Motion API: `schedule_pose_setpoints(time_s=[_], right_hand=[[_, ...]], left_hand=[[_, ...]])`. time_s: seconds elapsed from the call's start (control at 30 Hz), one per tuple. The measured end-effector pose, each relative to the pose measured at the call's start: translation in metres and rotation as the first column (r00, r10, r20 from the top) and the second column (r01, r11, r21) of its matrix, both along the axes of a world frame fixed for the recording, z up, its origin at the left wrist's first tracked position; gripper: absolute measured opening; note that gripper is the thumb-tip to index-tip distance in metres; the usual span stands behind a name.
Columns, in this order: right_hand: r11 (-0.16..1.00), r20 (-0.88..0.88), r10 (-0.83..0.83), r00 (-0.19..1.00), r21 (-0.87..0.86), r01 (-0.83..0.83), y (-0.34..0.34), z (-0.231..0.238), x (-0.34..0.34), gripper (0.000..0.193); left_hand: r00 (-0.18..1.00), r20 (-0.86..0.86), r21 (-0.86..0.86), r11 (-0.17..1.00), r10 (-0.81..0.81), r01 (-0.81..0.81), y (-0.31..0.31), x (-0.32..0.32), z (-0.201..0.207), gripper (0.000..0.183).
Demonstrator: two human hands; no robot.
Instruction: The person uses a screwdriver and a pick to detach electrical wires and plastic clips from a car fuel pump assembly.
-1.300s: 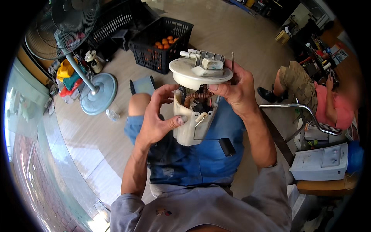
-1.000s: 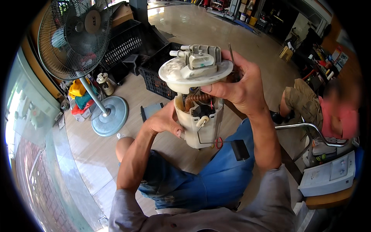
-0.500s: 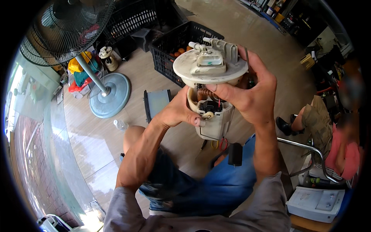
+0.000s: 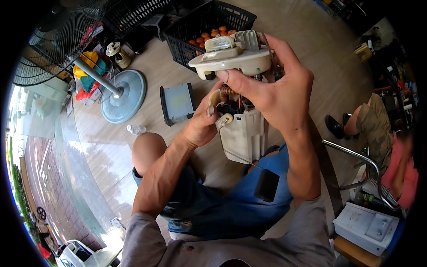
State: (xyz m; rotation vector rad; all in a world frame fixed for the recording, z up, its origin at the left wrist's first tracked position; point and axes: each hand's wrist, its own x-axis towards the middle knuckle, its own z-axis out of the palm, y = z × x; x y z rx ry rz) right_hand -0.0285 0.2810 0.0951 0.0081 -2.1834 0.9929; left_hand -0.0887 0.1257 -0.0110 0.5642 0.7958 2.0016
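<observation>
Held up before me is a fuel pump module [image 4: 243,135] with an off-white plastic body and a round flange lid [image 4: 240,62] above it. My right hand [image 4: 278,84] grips the lid's right side, thumb under its near edge and fingers behind. Around the upper left of the body my left hand [image 4: 202,122] is closed, its thumb beside a small round fitting. Between lid and body show a brown corrugated hose [image 4: 227,92] and a red wire. A thin rod runs from the body down to a black float [image 4: 267,185] over my lap.
A black crate [image 4: 189,44] of orange fruit stands ahead. To the left are a fan base [image 4: 123,104], another pump unit [image 4: 118,54] and a plastic bottle [image 4: 136,129]. A grey metal box [image 4: 177,103] lies on the floor. On the right, a seated person [image 4: 373,124] is near a metal chair [image 4: 373,167].
The module has tilted, so the lid shows more edge-on and the float hangs lower with its rod visible. My left thumb has moved up along the body. The view has shifted slightly.
</observation>
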Motion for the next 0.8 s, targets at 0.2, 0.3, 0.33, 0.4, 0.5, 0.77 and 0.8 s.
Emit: schedule_pose_setpoints(time_s=[0.2, 0.3, 0.33, 0.4, 0.5, 0.77, 0.8], right_hand=[[0.986, 0.165, -0.033, 0.986, -0.154, 0.059, -0.004, -0.002, -0.003, 0.061], [0.983, 0.212, -0.023, 0.977, -0.173, 0.06, -0.002, -0.009, -0.005, 0.06], [0.98, 0.242, -0.014, 0.97, -0.188, 0.061, 0.0, -0.011, -0.005, 0.059], [0.98, 0.241, -0.016, 0.97, -0.189, 0.063, 0.005, -0.021, -0.008, 0.06], [0.972, 0.245, 0.02, 0.969, -0.233, 0.039, 0.008, -0.025, -0.01, 0.062], [0.936, 0.204, 0.037, 0.978, -0.351, 0.037, 0.01, -0.028, -0.016, 0.08], [0.924, 0.188, 0.046, 0.981, -0.381, 0.029, 0.008, -0.026, -0.017, 0.079]], left_hand=[[0.994, 0.083, 0.061, 0.995, 0.078, -0.083, 0.004, 0.013, -0.019, 0.099], [0.987, 0.126, 0.065, 0.992, 0.102, -0.11, 0.008, 0.02, -0.021, 0.08], [0.986, 0.134, 0.067, 0.992, 0.099, -0.109, 0.009, 0.019, -0.022, 0.08], [0.987, 0.118, 0.049, 0.992, 0.112, -0.118, 0.01, 0.017, -0.025, 0.078], [0.977, 0.136, -0.023, 0.987, 0.162, -0.16, 0.013, 0.02, -0.024, 0.075], [0.971, 0.217, 0.057, 0.992, 0.098, -0.113, 0.016, 0.01, -0.028, 0.073], [0.971, 0.22, 0.073, 0.991, 0.098, -0.117, 0.018, 0.009, -0.027, 0.073]])
